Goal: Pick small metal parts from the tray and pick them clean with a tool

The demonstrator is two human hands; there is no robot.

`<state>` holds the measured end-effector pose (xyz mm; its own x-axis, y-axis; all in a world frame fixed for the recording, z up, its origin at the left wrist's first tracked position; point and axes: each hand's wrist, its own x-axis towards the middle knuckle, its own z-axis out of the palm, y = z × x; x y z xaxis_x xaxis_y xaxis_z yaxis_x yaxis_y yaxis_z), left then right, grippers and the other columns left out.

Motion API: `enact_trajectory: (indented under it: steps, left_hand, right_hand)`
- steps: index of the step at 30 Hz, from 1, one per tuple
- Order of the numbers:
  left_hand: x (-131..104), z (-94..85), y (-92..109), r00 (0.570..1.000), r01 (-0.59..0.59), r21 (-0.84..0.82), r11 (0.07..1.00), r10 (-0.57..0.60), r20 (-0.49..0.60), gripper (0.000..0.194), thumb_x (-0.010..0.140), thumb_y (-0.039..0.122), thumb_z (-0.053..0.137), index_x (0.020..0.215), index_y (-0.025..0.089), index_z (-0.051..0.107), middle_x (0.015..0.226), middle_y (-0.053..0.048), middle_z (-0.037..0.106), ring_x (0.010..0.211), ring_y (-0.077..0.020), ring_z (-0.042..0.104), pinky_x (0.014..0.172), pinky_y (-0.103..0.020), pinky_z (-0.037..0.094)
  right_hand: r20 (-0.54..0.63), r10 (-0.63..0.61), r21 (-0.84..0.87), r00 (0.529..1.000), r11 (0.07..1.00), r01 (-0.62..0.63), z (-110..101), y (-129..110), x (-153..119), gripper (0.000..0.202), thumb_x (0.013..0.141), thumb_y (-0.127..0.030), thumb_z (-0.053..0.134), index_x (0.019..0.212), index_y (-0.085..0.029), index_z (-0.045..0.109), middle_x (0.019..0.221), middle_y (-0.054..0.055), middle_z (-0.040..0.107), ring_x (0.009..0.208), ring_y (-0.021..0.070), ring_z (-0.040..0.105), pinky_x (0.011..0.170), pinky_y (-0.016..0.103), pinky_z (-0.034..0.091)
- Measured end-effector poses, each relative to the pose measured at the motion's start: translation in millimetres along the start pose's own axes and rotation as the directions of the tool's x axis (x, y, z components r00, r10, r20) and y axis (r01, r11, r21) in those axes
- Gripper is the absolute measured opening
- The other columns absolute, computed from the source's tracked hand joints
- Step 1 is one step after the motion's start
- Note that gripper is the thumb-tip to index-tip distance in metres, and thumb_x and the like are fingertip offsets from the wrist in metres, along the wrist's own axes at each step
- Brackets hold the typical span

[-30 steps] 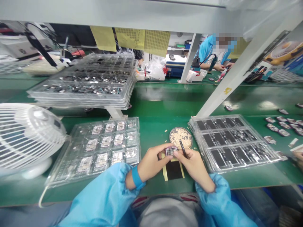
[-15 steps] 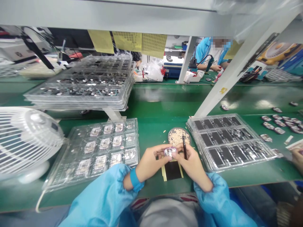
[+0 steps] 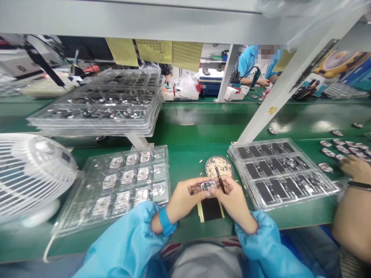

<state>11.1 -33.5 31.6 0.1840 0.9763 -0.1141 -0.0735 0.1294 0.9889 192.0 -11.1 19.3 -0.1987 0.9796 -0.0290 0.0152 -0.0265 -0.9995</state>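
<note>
Pinched in my left hand [image 3: 188, 195] is a small rounded-square device housing [image 3: 208, 185] with a purple rim and bright metallic parts inside. My right hand [image 3: 232, 195] is closed around slim black tweezers [image 3: 220, 180], which slant up to the left, and its thumb and fingertips also touch the housing's right side. Just beyond the hands sits a round dish [image 3: 219, 166] full of tiny beige pieces. Below the hands a black pad [image 3: 211, 209] with yellow tape along its sides lies on the green bench.
Clear trays of housings [image 3: 127, 177] stand left, beside a white fan [image 3: 34, 173]. Stacked trays of black screens [image 3: 266, 191] stand right. More trays [image 3: 101, 100] rest on the shelf. A co-worker's hand [image 3: 355, 168] is among loose housings at right; another person sits across.
The tweezers have tilted to the left in my right hand. At the right, the co-worker's arm has reached forward to the loose housings. My left hand keeps its hold.
</note>
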Motion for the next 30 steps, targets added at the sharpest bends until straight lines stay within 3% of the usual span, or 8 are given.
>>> enact_trajectory:
  steps: [5,9,21,24,27,30]
  left_hand:
    - [0.2,0.7,2.5,1.000,-0.010,-0.040,0.999,0.011,0.027,0.045,0.080,0.026,0.079,0.123,0.016,0.070,0.124,-0.012,0.072,0.112,-0.0290,0.068,0.100,-0.041,0.055]
    - [-1.0,0.7,4.8,0.998,-0.012,-0.111,0.994,0.019,0.060,0.045,0.081,0.026,0.078,0.124,0.016,0.069,0.124,-0.012,0.072,0.115,-0.0276,0.067,0.103,-0.039,0.053]
    - [-1.0,2.7,0.6,1.000,0.006,-0.079,0.997,-0.004,0.018,0.041,0.080,0.025,0.078,0.119,0.015,0.072,0.120,-0.012,0.074,0.112,-0.0277,0.069,0.102,-0.041,0.054]
    - [-0.5,6.4,1.7,0.999,-0.040,-0.110,0.993,0.041,0.005,0.033,0.083,0.026,0.075,0.115,0.017,0.073,0.117,-0.012,0.073,0.108,-0.0263,0.070,0.097,-0.039,0.057]
    - [1.4,7.4,0.6,0.990,-0.140,-0.001,0.990,0.140,-0.031,0.025,0.084,0.027,0.073,0.107,0.019,0.077,0.113,-0.010,0.071,0.105,-0.0251,0.069,0.094,-0.036,0.057]
    - [-0.1,5.0,-4.9,0.983,-0.157,0.221,0.963,0.174,-0.059,0.028,0.086,0.030,0.070,0.112,0.024,0.075,0.115,-0.008,0.071,0.109,-0.0257,0.067,0.096,-0.036,0.055]
  right_hand:
    - [-0.007,0.012,0.003,1.000,1.000,-0.012,4.4,0.0,-2.3,0.039,0.077,-0.046,0.081,0.101,-0.018,0.067,0.095,0.008,0.073,0.087,0.0238,0.069,0.078,0.033,0.058]
    - [0.002,0.002,0.032,1.000,0.999,-0.002,4.8,-1.4,-2.8,0.035,0.078,-0.048,0.079,0.093,-0.018,0.068,0.089,0.006,0.072,0.082,0.0223,0.069,0.073,0.031,0.058]
    - [-0.028,0.026,0.047,0.999,0.999,-0.025,8.1,3.7,-7.2,0.032,0.080,-0.044,0.079,0.093,-0.018,0.069,0.082,0.005,0.072,0.072,0.0200,0.068,0.068,0.030,0.057]
    - [-0.017,0.034,0.103,0.999,0.994,-0.032,10.4,4.6,-6.8,0.033,0.078,-0.045,0.080,0.093,-0.018,0.068,0.083,0.004,0.072,0.074,0.0206,0.068,0.069,0.031,0.057]
    - [0.000,0.027,0.118,1.000,0.993,-0.027,12.4,4.1,-4.8,0.033,0.075,-0.046,0.082,0.087,-0.019,0.067,0.078,0.002,0.069,0.072,0.0196,0.066,0.068,0.031,0.055]
    - [-0.040,0.012,0.088,0.999,0.996,-0.009,14.7,1.0,-2.4,0.034,0.072,-0.046,0.082,0.076,-0.019,0.063,0.070,-0.001,0.064,0.066,0.0162,0.060,0.063,0.027,0.050]
